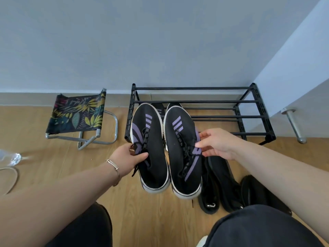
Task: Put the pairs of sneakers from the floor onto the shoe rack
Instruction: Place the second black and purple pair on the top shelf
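I hold a pair of black sneakers with purple stripes and white soles in the air, toes pointing at the black shoe rack. My left hand grips the left sneaker at its laces and collar. My right hand pinches the right sneaker at its tongue. Behind the held toes, the tips of another dark pair show on the rack's left end. An all-black pair lies on the wooden floor below my right forearm.
A small folding stool with a leaf-print seat stands left of the rack. A metal doorstop juts from the white panel on the right. A clear bottle lies at the left edge. My knees fill the bottom.
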